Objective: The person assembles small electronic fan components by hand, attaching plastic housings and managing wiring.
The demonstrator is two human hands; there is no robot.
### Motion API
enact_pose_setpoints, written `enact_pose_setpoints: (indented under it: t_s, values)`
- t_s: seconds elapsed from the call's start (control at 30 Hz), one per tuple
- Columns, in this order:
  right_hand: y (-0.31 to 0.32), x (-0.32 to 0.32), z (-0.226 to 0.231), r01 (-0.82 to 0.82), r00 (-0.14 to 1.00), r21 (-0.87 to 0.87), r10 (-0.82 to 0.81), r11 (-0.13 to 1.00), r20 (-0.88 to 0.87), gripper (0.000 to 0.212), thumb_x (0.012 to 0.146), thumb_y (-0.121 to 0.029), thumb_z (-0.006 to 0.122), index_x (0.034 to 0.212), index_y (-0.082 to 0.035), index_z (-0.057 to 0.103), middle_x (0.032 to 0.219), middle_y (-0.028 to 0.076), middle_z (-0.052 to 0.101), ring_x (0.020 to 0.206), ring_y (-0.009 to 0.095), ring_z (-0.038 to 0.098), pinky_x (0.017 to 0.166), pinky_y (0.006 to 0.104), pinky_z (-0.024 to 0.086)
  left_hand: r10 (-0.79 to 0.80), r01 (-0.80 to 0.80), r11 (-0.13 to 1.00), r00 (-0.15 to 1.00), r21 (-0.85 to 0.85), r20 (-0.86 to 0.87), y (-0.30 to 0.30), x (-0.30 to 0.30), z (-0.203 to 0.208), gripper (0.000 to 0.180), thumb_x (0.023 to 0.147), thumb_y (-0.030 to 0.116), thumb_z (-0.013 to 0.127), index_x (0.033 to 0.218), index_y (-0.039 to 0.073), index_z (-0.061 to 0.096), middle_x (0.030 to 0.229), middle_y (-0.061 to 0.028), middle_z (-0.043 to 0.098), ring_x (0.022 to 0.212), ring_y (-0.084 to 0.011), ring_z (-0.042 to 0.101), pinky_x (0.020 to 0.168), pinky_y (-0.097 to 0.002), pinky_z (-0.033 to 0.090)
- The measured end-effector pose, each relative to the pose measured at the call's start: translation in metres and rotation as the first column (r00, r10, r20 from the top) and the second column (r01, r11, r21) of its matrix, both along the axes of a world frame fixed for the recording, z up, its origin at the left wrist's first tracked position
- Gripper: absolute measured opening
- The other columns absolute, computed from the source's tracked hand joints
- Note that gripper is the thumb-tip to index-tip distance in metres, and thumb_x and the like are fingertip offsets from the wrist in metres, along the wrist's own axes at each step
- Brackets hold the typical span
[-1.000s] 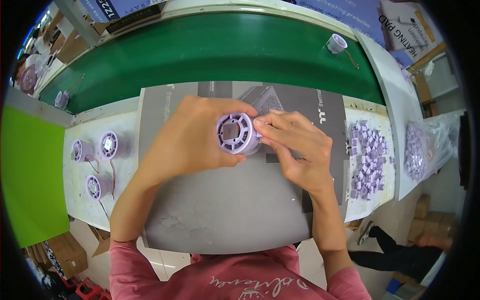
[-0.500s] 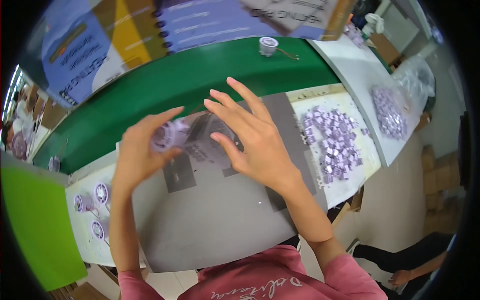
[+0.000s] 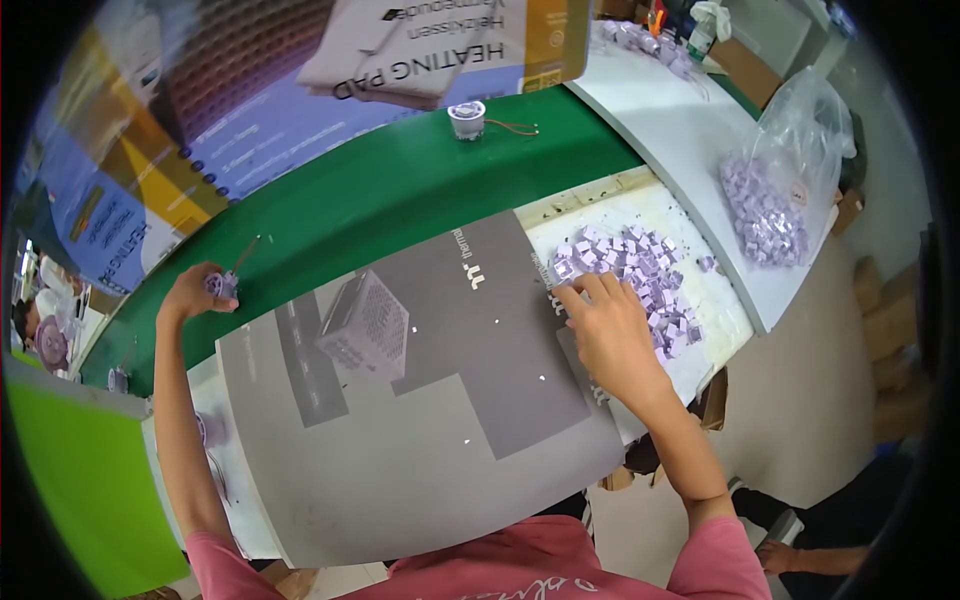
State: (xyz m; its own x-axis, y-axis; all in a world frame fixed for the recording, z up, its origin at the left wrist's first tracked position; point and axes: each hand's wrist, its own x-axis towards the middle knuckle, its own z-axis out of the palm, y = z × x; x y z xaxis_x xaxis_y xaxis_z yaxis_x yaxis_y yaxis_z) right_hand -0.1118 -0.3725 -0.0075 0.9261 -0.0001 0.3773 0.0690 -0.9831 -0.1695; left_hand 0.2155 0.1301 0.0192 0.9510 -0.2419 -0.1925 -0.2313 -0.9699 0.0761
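Note:
My left hand [image 3: 190,293] reaches out to the far left and holds a round purple spool-like part [image 3: 220,284] at the near edge of the green conveyor belt [image 3: 390,190]. My right hand [image 3: 610,335] rests palm down on a pile of small purple plastic pieces [image 3: 640,272] at the right of the bench, fingers spread among them. Between my arms lies a grey printed cardboard sheet [image 3: 420,400].
Another round white part with wires [image 3: 467,119] stands far back on the belt. A clear bag of purple pieces [image 3: 770,200] lies on the white side table at right. More round purple parts [image 3: 205,430] sit at the bench's left edge. Another person's hand [image 3: 780,555] shows lower right.
My hands have parted. The left one carried the round purple part out to the belt on the left; the right one let go and dropped onto the pile of small pieces.

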Motion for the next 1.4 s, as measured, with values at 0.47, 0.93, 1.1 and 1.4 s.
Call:
enact_pose_setpoints:
  t_s: [0.47,0.93,1.1,1.4]
  values:
    - [-0.019,-0.013,0.017,-0.091,0.993,0.471,0.116,0.877,-0.024,0.037,0.077,0.006,0.069,0.112,-0.002,0.065,0.1,0.013,0.059,0.085,0.033,0.061,0.072,0.0397,0.052,-0.509,0.531,0.846,0.832,-0.048,0.223,-0.4,0.073,-0.038,0.084,0.083,0.036,0.076,0.151,0.011,0.032,0.147,-0.0189,0.046,0.133,-0.0359,0.048,0.108,-0.0428,0.042]
    - [-0.008,-0.026,0.04,-0.257,0.957,0.835,0.009,0.486,0.29,0.038,0.073,0.004,0.081,0.109,-0.001,0.069,0.104,0.009,0.07,0.079,0.013,0.058,0.073,0.026,0.048,-0.352,0.458,0.863,0.847,-0.213,0.397,-0.309,-0.057,0.044,0.066,0.061,0.025,0.089,0.117,0.004,0.058,0.106,-0.0169,0.068,0.102,-0.0339,0.066,0.089,-0.0403,0.051]
    - [0.029,-0.019,0.062,-0.345,0.924,0.668,0.114,0.66,0.364,0.046,0.068,0.005,0.082,0.112,0.002,0.066,0.096,0.013,0.071,0.084,0.018,0.062,0.071,0.0278,0.047,-0.344,0.43,0.879,0.872,-0.207,0.347,-0.208,-0.177,0.065,0.066,0.057,0.021,0.09,0.113,0.007,0.059,0.107,-0.0149,0.067,0.096,-0.0393,0.064,0.081,-0.0425,0.052]
    - [0.096,-0.001,0.083,-0.519,0.851,0.744,0.338,0.42,0.402,0.035,0.077,0.011,0.07,0.111,0.003,0.065,0.112,0.014,0.07,0.097,0.021,0.064,0.082,0.0299,0.051,-0.028,0.041,0.985,0.996,-0.168,0.079,-0.103,-0.283,0.019,0.076,0.055,0.022,0.093,0.12,0.009,0.055,0.107,-0.013,0.065,0.091,-0.038,0.065,0.072,-0.0436,0.052]
